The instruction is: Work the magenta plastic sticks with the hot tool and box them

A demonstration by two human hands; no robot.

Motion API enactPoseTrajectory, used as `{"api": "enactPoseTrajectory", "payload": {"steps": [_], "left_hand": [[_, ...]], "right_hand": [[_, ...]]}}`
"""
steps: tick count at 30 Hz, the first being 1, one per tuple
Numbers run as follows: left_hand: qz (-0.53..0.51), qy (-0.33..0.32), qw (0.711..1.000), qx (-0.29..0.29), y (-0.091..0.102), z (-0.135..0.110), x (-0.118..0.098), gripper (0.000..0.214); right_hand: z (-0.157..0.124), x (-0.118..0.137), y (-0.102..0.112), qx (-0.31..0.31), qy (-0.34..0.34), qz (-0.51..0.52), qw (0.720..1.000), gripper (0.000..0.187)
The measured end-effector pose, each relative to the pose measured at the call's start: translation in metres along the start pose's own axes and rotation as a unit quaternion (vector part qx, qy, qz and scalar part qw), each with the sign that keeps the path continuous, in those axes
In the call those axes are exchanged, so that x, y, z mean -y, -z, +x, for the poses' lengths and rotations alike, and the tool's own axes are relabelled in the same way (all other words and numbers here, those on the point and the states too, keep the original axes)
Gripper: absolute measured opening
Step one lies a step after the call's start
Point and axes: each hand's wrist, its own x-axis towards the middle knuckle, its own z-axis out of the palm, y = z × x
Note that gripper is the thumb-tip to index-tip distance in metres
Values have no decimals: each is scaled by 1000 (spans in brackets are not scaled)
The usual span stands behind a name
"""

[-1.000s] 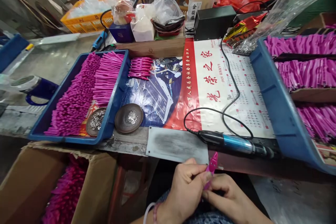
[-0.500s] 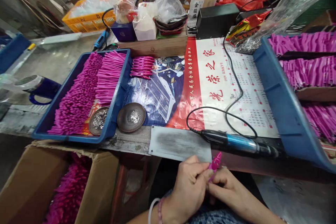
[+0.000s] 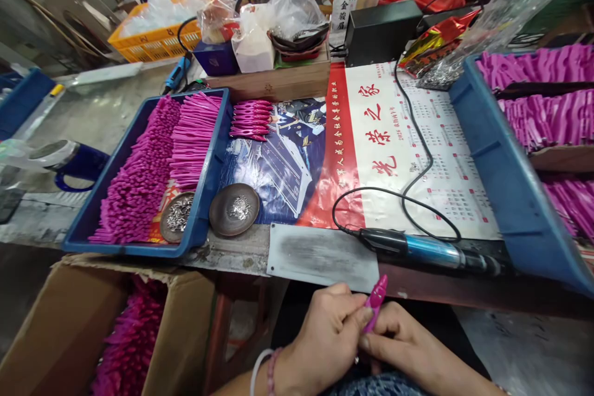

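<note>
Between both hands, over my lap, is a slim pink plastic piece (image 3: pixel 377 300) with a glossy, pointed tip tilted up to the right. My left hand (image 3: pixel 331 328) pinches it between thumb and fingers from the left. From the right, my right hand (image 3: pixel 401 334) closes around its lower part, which the fingers hide. Just beyond the hands lies a grey metal plate (image 3: pixel 320 257) at the table's edge. An electric screwdriver (image 3: pixel 427 250) with a blue body rests to the plate's right, its black cable looping over a calendar poster (image 3: pixel 371 198).
A blue tray (image 3: pixel 211 198) of pink pieces stands left, with one dish of small metal parts inside and another dish (image 3: pixel 220 223) beside it. Several glossy pink pieces (image 3: pixel 250 119) lie behind. A second blue tray (image 3: pixel 515 179) stands right; a cardboard box (image 3: pixel 185 322) sits lower left.
The pink piece has turned slightly in my fingers and its tip leans a bit further left and lower. Both hands stay closed on it. The view has shifted a little.
</note>
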Motion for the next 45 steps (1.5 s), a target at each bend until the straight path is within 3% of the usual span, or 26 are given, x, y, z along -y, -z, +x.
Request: {"api": "enactPoseTrajectory", "payload": {"steps": [12,15,17,19,20,22,24,26,27,28,30,32,33,35,37,40,43,45], "left_hand": [[6,15,1000,20,10,-10,-8,38],[-58,36,996,49,16,-6,-4,37],[-194,91,971,109,20,1,4,30],[-346,150,912,158,23,9,14,36],[-402,168,885,165,23,13,18,45],[-463,175,856,147,24,18,23,55],[-496,165,844,120,26,20,22,56],[-520,152,835,98,29,19,16,51],[-527,148,832,87,32,19,12,48],[-532,146,830,75,35,18,9,46],[-536,149,830,50,40,18,2,45],[-537,146,831,28,44,20,-1,44],[-537,141,832,17,46,21,-2,43],[-533,131,836,-7,50,23,-4,41],[-522,126,843,-27,55,27,-6,42],[-489,123,862,-53,63,34,-12,45],[-432,108,890,-101,73,45,-20,50],[-364,89,917,-139,79,56,-24,56]], "right_hand": [[0,10,-3,73,28,31,996,62],[0,13,2,105,24,42,993,62],[2,11,4,113,4,82,990,56],[5,8,5,100,-18,136,986,50],[7,6,4,90,-24,161,983,49],[9,6,2,74,-24,185,980,49],[7,12,4,55,-9,137,989,53],[0,23,11,-17,57,-11,998,51],[-5,28,17,-76,112,-113,984,46],[-9,33,25,-145,175,-224,948,39],[-17,39,45,-272,270,-426,820,31],[-19,38,66,-335,291,-575,688,40],[-18,36,76,-343,285,-630,635,47],[-14,31,93,-331,271,-701,571,55],[-8,29,104,-307,271,-731,546,52],[-3,29,115,-266,273,-726,572,45],[-9,29,128,-255,279,-678,630,42],[-19,26,140,-289,262,-626,675,45]]}}
